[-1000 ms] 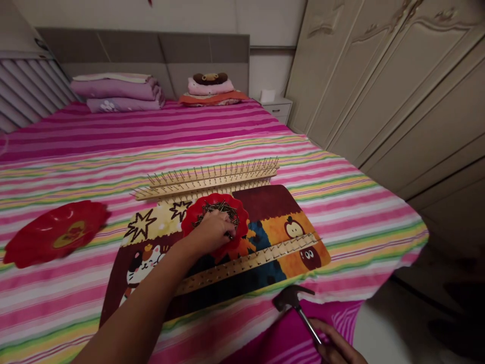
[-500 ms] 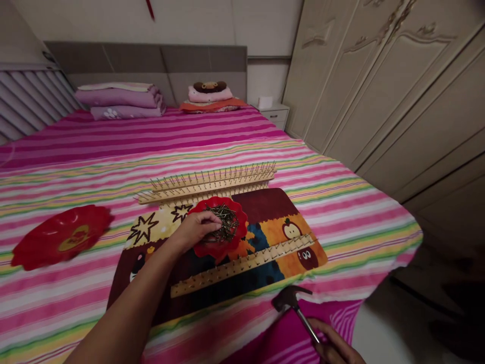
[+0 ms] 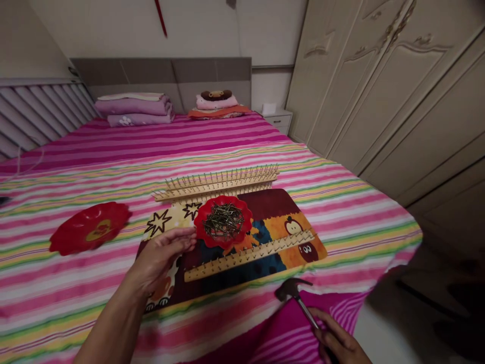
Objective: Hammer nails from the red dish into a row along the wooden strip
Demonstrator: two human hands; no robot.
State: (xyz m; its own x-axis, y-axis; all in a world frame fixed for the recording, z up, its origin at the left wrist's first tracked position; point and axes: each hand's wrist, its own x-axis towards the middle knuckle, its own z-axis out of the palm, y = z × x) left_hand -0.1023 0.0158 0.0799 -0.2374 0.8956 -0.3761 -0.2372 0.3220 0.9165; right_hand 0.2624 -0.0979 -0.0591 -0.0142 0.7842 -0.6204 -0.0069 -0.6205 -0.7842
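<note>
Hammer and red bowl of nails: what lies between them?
The nearer nail-studded wooden strip, lying on the patterned mat, as the head view shows.

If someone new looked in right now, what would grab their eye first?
Probably the scalloped red bowl heaped with loose metal nails, set on the colourful patterned mat just right of the bare left hand. Beyond it, pale wooden strips bristle with protruding nails. Nearest the camera, the right hand holds a dark-headed, metal-shafted claw hammer.
</note>
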